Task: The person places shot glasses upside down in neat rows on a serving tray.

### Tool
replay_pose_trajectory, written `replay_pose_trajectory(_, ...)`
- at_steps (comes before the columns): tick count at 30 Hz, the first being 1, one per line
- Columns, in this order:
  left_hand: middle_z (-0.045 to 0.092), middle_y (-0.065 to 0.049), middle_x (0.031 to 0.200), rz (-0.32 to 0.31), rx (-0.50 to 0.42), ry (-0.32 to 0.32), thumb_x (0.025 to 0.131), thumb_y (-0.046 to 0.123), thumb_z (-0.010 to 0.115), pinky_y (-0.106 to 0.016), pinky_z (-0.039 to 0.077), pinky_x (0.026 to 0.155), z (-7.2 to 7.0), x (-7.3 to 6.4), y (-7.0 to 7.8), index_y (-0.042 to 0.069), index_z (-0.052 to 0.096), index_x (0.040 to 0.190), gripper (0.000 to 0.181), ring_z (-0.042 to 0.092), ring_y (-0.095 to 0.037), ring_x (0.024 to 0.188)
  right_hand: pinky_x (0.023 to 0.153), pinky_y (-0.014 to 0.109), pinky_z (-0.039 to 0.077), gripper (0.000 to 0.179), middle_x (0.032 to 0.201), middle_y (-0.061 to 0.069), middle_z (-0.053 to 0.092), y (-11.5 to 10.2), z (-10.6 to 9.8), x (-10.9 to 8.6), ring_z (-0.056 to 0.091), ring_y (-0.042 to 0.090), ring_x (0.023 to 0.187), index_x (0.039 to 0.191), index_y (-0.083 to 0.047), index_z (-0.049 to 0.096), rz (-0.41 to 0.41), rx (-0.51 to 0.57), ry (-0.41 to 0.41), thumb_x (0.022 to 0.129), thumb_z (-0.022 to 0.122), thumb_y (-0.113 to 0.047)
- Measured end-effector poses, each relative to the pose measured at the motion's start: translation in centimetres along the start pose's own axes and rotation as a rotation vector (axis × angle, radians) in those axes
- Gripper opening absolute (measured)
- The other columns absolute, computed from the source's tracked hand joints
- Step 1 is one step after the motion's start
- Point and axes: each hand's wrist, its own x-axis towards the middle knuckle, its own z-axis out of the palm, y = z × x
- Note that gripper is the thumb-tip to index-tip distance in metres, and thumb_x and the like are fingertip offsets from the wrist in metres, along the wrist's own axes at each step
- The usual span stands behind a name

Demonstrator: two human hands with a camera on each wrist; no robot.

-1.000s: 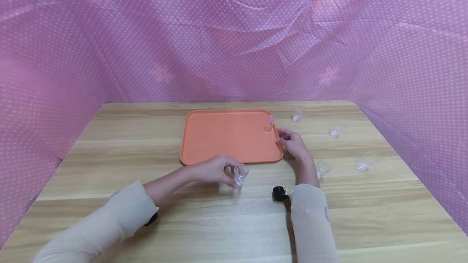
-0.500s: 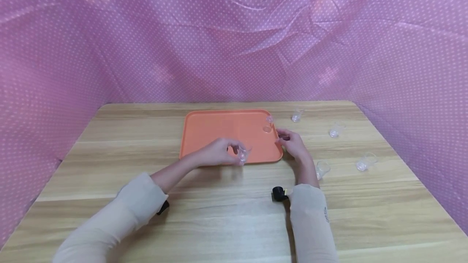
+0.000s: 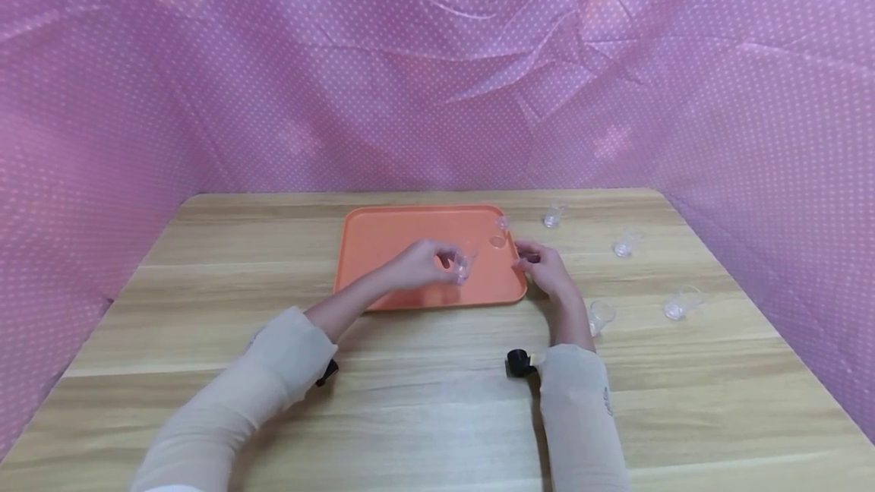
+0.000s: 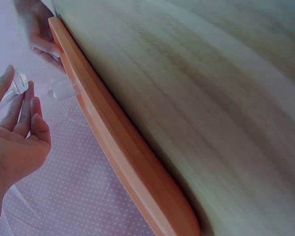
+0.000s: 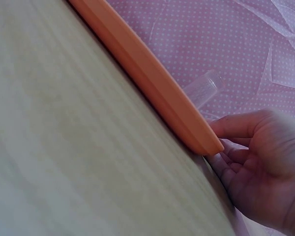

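Over the right half of the orange tray (image 3: pixel 403 238), my left hand (image 3: pixel 418 265) pinches a small clear shot glass (image 3: pixel 464 270) between thumb and fingertips. The left wrist view has this glass (image 4: pixel 19 83) held above the tray's level. A second clear glass (image 3: pixel 500 232) stands mouth down on the tray near its right edge; the right wrist view catches that glass (image 5: pixel 204 90) behind the rim. My right hand (image 3: pixel 549 273) grips the tray's right edge, with fingers (image 5: pixel 238 125) over and under the rim.
Several more clear glasses stand on the wooden table (image 3: pixel 437 416) to the right: one glass (image 3: pixel 553 216) at the back, another glass (image 3: pixel 626 244), a glass (image 3: pixel 682 303) farther right, and a glass (image 3: pixel 601 317) beside my right forearm. Pink dotted cloth (image 3: pixel 437 67) hangs behind.
My left hand has carried the glass from the table in front of the tray, forward and slightly right, to above the tray. My right hand has stayed at the tray's edge.
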Motion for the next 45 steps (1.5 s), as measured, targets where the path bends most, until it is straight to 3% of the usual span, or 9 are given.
replay_pose_trajectory(3, 0.063, 0.001, 0.085, -0.004, -0.022, 0.003, 0.077, 0.013, 0.072, -0.025, 0.046, 0.076, 0.2, 0.5, -0.3, 0.007, 0.067, 0.092, 0.017, 0.056, -0.014, 0.083, 0.090, 0.035, 0.042, 0.044, 0.120, 0.024, 0.052, 0.3, 0.0, -0.1, 0.048, 0.031, 0.106, 0.132, 0.004, 0.045, -0.014, -0.007, 0.005, 0.088, 0.052, 0.003)
replay_pose_trajectory(9, 0.063, 0.000, 0.086, -0.099, -0.026, 0.005, 0.077, 0.012, 0.073, -0.024, 0.046, 0.076, 0.5, 1.3, -0.7, 0.006, 0.066, 0.094, 0.019, 0.055, -0.016, 0.086, 0.093, 0.037, 0.040, 0.046, 0.122, 0.022, 0.051, 0.7, 0.1, -0.5, 0.047, 0.031, 0.108, 0.131, 0.004, 0.045, -0.005, 0.008, 0.015, 0.086, 0.054, 0.002)
replay_pose_trajectory(20, 0.064, -0.001, 0.088, -0.115, -0.014, 0.051, 0.078, 0.014, 0.072, -0.024, 0.046, 0.074, 0.1, 2.2, -1.6, 0.005, 0.066, 0.094, 0.019, 0.054, -0.016, 0.086, 0.089, 0.033, 0.042, 0.046, 0.122, 0.023, 0.051, 0.9, 0.1, -0.4, 0.048, 0.030, 0.107, 0.130, 0.006, 0.045, -0.017, 0.005, 0.031, 0.085, 0.054, 0.003)
replay_pose_trajectory(29, 0.064, -0.003, 0.092, -0.189, -0.009, 0.091, 0.079, 0.020, 0.073, -0.024, 0.044, 0.065, -0.4, 3.0, -1.9, 0.004, 0.067, 0.106, 0.032, 0.053, -0.015, 0.080, 0.089, 0.033, 0.042, 0.045, 0.121, 0.023, 0.052, 0.5, 0.1, -0.3, 0.049, 0.030, 0.107, 0.130, 0.006, 0.045, -0.017, 0.015, 0.026, 0.086, 0.053, 0.004)
replay_pose_trajectory(37, 0.063, -0.004, 0.094, -0.205, -0.045, 0.163, 0.082, 0.019, 0.070, -0.026, 0.042, 0.065, -0.5, 3.8, -2.2, 0.003, 0.067, 0.107, 0.030, 0.051, -0.017, 0.080, 0.087, 0.032, 0.043, 0.045, 0.121, 0.024, 0.052, 0.4, 0.1, 0.0, 0.049, 0.031, 0.106, 0.130, 0.006, 0.045, -0.030, -0.004, 0.022, 0.086, 0.053, 0.003)
replay_pose_trajectory(45, 0.061, -0.004, 0.098, -0.238, -0.100, 0.288, 0.081, 0.024, 0.071, -0.027, 0.044, 0.068, -0.7, 4.8, -2.9, 0.007, 0.067, 0.108, 0.032, 0.050, -0.018, 0.089, 0.087, 0.031, 0.044, 0.044, 0.118, 0.027, 0.052, -0.1, 0.2, -0.3, 0.051, 0.033, 0.105, 0.129, 0.009, 0.045, -0.056, 0.015, 0.021, 0.086, 0.053, 0.006)
